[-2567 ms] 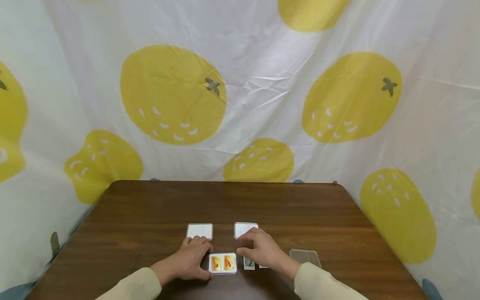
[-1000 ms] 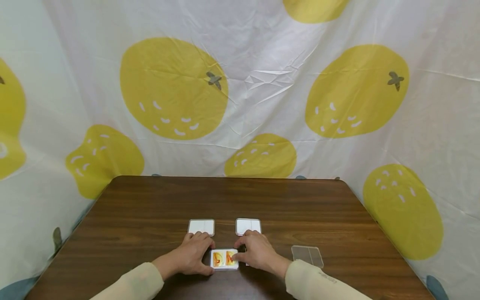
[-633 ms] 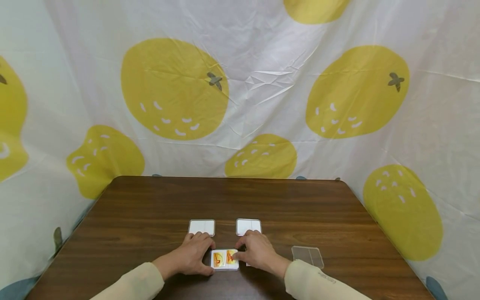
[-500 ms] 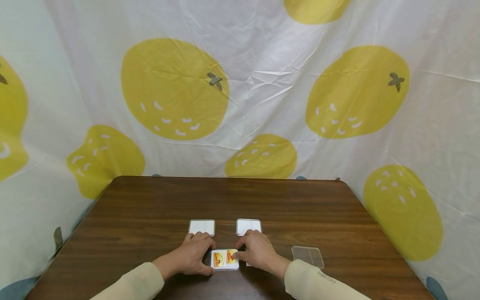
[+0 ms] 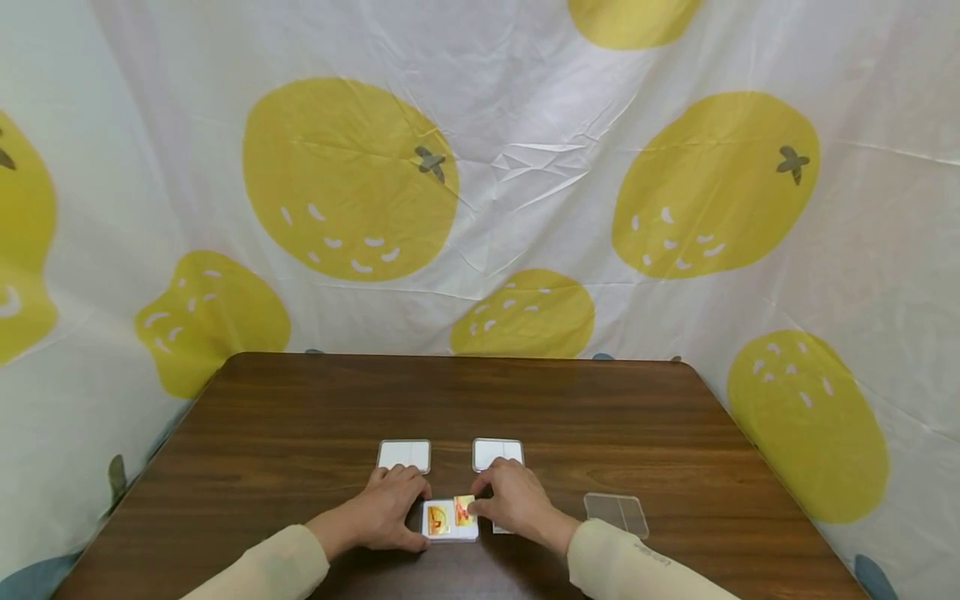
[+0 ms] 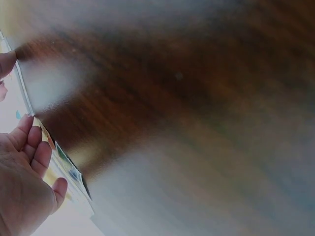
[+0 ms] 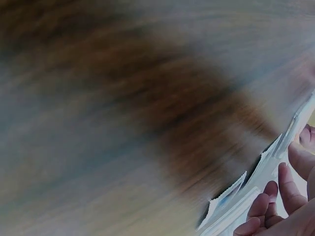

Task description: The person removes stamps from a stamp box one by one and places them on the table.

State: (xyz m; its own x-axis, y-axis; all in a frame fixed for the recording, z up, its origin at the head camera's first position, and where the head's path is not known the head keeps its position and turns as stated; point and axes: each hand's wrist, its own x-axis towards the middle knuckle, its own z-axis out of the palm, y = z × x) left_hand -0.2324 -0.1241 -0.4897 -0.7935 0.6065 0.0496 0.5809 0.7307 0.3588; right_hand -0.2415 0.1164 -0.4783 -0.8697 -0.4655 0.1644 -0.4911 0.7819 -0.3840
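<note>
A white rectangular case base (image 5: 441, 535) lies at the near middle of the table in the head view. My left hand (image 5: 384, 507) grips its left side, thumb at the near corner and fingers at the far one. An orange-yellow stamp (image 5: 437, 520) lies in its left half. My right hand (image 5: 513, 498) pinches a second orange-yellow stamp (image 5: 462, 510) over the right half, shifted toward the far edge and slightly askew. Beneath the right hand a sliver of another stamp (image 5: 500, 529) shows; the rest is hidden. Toothed stamp edges (image 7: 226, 194) appear near the fingers in the right wrist view.
Two white cases stand farther back, a left one (image 5: 404, 453) behind my left hand and a right one (image 5: 497, 450) partly covered by my right fingers. A clear lid (image 5: 615, 512) lies to the right, close to my right sleeve. The wooden table (image 5: 450, 392) ends at a printed curtain.
My right hand came down from above the loose stamps onto the case's right stamp. That stamp has since moved slightly away from me and tilted. My left hand keeps its hold.
</note>
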